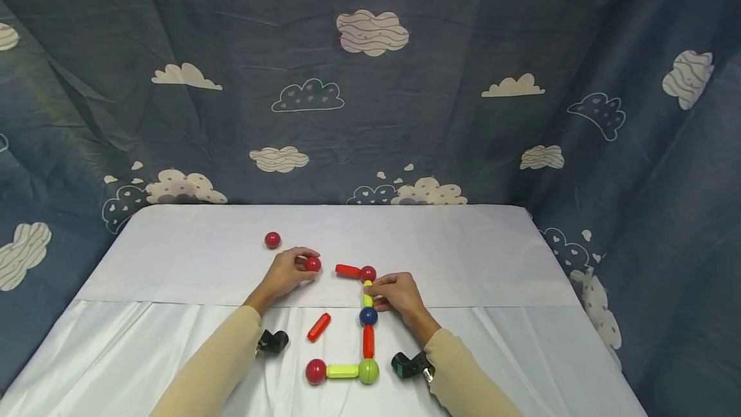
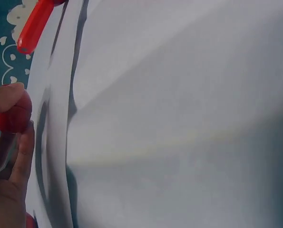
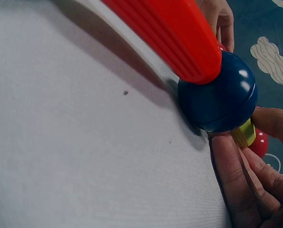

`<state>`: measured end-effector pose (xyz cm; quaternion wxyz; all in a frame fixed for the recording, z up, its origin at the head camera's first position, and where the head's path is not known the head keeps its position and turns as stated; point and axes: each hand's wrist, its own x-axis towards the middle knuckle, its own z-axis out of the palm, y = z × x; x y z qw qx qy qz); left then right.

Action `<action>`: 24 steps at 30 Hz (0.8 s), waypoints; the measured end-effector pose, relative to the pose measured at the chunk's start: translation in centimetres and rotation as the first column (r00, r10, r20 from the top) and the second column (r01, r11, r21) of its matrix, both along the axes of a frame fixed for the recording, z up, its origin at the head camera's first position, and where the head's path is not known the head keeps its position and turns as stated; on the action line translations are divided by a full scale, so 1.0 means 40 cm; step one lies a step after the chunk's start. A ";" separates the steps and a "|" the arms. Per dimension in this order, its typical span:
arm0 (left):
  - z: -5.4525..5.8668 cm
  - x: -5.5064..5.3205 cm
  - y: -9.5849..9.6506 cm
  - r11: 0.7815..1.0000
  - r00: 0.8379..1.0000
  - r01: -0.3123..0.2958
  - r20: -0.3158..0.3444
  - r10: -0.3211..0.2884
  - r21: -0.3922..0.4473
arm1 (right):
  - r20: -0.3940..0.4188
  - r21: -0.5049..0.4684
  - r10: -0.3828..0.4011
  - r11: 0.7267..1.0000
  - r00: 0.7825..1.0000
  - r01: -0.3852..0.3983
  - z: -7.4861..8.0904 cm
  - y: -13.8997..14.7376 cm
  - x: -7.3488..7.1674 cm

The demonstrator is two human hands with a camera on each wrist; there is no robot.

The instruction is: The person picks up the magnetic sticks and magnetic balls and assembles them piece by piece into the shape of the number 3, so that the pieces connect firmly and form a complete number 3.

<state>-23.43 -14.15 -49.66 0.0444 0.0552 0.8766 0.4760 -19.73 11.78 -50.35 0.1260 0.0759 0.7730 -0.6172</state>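
Between the thumb and fingers of my left hand (image 1: 289, 271) is a red ball (image 1: 312, 264), pinched just above the table; the left wrist view shows the same ball (image 2: 15, 114). My right hand (image 1: 399, 295) pinches a yellow-green rod (image 1: 367, 293) that joins a red ball (image 1: 368, 274) to a blue ball (image 1: 368, 316). A red rod (image 1: 347, 271) sticks out leftward from that upper red ball. Below the blue ball (image 3: 219, 95), another red rod (image 1: 368, 342) leads to a green ball (image 1: 368, 370). From there a yellow-green rod (image 1: 342, 371) reaches a red ball (image 1: 316, 371) on the left.
A loose red rod (image 1: 319, 327) lies left of the joined pieces. One more red ball (image 1: 273, 240) sits farther back, beyond my left hand. The white-covered table (image 1: 492, 243) ends at a dark curtain (image 1: 405, 114) with cloud prints.
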 end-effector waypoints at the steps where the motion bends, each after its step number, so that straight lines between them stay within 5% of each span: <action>1: -0.001 0.002 0.003 1.000 1.000 0.008 -0.001 -0.008 0.005 | 0.002 0.000 -0.001 1.000 1.000 0.001 0.000 0.000 0.000; 24: -0.005 -0.002 0.058 0.997 0.998 0.057 0.024 -0.056 -0.052 | 0.012 0.037 -0.005 0.999 1.000 0.005 0.002 0.000 0.003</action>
